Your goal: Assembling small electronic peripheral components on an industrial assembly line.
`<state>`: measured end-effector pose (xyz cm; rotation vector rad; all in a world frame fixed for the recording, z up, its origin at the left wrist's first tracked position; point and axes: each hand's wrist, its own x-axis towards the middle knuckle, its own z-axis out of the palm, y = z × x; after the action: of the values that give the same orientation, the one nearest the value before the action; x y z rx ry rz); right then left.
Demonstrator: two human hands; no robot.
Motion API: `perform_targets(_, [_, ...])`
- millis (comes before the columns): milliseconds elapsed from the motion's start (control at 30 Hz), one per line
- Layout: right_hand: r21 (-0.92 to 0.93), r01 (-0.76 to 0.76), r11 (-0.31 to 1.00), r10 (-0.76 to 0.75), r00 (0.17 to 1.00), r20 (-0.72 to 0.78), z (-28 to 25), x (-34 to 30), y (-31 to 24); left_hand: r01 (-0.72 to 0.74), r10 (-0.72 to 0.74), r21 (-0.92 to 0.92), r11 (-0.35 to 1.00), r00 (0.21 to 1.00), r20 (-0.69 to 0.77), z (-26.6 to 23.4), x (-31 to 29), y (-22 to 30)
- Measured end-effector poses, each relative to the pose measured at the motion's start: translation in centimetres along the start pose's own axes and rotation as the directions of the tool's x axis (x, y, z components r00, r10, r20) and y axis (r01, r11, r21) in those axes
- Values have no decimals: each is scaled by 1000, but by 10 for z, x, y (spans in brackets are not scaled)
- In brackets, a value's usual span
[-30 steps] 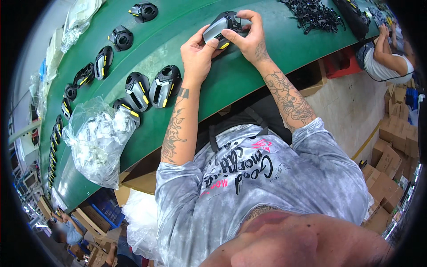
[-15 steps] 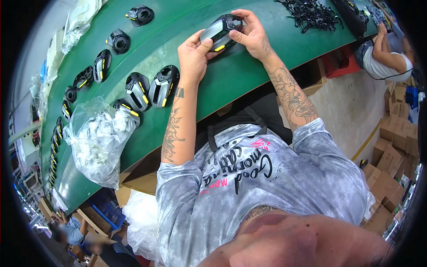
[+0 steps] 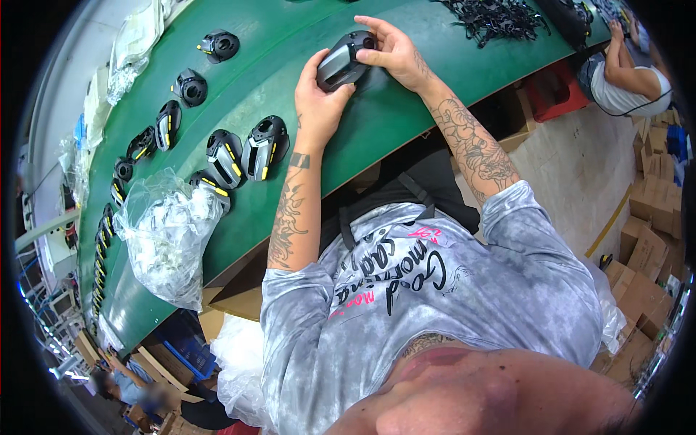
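Note:
A black and grey plastic housing point(image 3: 344, 64) is held up over the green table between my two hands. My left hand point(image 3: 319, 100) wraps its fingers and thumb round the lower left end. At the upper right end, my right hand point(image 3: 394, 56) pinches it, thumb pressed on the near face and index finger stretched past the top. No yellow shows on the housing from this side. Two similar housings with yellow strips, one grey-faced point(image 3: 265, 148) and one beside it point(image 3: 225, 159), stand left of my left forearm.
More housings point(image 3: 190, 88) line the green table point(image 3: 406, 123) toward the left. A clear plastic bag of pale parts point(image 3: 167, 246) lies at the near left edge. A heap of small black parts point(image 3: 493, 22) sits at the far right. Another person point(image 3: 629, 80) works beyond it.
The housing has been turned in my hands, so its yellow strip no longer shows. Both hands have shifted slightly, and my left thumb now lies at its lower edge.

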<state>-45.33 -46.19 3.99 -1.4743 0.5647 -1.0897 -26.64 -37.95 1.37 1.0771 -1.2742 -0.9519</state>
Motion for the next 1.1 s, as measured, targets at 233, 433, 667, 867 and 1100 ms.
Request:
perform_targets(233, [-43,-53,998,37,952,-305,16,-1,10,-241,300,513,824,953,-33,16,-8,26])
perform_targets(433, [-185,-66,980,15,965,-263,-27,-14,11,-44,-74,872,488,993,91,24,-36,76])
perform_targets(667, [-429,-89,899,-37,960,-276,-25,-24,-9,189,-17,980,58,982,-188,-37,43,80])
perform_targets(867, [-513,-183,839,-13,935,-354,-36,-25,-6,26,-99,950,312,995,5,-8,163,131])
perform_targets(1100, [-409,-132,903,-47,916,-398,-28,-18,-12,171,34,948,269,982,-187,-45,278,-21])
